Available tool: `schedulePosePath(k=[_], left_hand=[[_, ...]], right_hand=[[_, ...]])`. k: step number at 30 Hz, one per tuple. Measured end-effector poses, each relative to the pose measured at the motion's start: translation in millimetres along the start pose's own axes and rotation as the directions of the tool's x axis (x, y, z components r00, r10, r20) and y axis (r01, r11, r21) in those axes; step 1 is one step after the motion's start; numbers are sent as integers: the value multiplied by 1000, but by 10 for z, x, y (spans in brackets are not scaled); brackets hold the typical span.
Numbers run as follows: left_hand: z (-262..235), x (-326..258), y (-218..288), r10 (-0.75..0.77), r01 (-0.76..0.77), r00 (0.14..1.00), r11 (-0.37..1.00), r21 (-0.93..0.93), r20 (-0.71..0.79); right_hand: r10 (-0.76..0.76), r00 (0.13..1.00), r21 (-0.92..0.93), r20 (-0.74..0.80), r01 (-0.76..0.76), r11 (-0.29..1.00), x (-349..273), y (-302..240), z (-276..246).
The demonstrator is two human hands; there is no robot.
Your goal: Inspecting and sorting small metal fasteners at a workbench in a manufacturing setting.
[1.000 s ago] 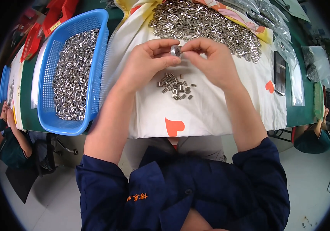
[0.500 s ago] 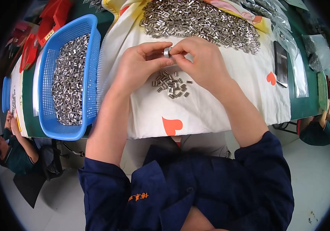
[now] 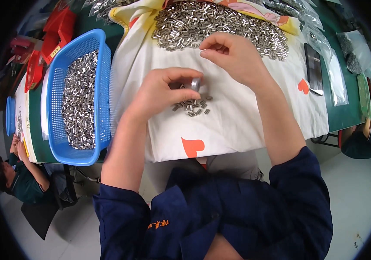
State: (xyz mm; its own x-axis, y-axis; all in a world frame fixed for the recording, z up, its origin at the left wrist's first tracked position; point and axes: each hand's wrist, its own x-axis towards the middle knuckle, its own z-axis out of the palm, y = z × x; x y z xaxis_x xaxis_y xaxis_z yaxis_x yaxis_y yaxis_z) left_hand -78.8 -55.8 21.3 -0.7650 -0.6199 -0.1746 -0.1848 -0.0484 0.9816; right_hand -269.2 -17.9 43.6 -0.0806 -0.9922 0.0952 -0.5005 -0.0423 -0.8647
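Observation:
My left hand (image 3: 168, 89) is closed on a small silvery metal ring (image 3: 195, 84), pinched between thumb and fingers above the white cloth. Just under it lies a small loose heap of short metal pins (image 3: 194, 108), partly covered by the hand. My right hand (image 3: 235, 58) hovers apart from the left, near the front edge of a large spread pile of the same short pins (image 3: 220, 26). Its thumb and index finger are curled with a slight gap, and nothing shows between them.
A blue plastic basket (image 3: 104, 86) with many metal pins stands on the left, red bins (image 3: 59, 28) behind it. The white cloth (image 3: 233, 130) covers the green table. A dark phone (image 3: 313, 69) and clear bags lie at right. Other people sit at both sides.
My hands have come apart. The left has moved toward me with the ring, over the small heap. The right has let go and moved slightly up and away.

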Motion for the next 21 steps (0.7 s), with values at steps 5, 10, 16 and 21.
schedulePosePath(k=[5,10,16,21], left_hand=[[14,-16,64,-33,32,999,999,23,42],[10,-18,10,20,-19,999,999,-40,31],[-13,2,-17,45,-39,998,993,-116,47],[-51,32,-18,51,-58,998,974,-217,-36]], right_hand=[[-193,979,-439,72,205,875,292,63,324],[-273,955,-726,119,271,631,364,97,451],[-379,916,-703,131,355,616,196,98,361],[-349,925,-675,148,352,649,153,90,317]])
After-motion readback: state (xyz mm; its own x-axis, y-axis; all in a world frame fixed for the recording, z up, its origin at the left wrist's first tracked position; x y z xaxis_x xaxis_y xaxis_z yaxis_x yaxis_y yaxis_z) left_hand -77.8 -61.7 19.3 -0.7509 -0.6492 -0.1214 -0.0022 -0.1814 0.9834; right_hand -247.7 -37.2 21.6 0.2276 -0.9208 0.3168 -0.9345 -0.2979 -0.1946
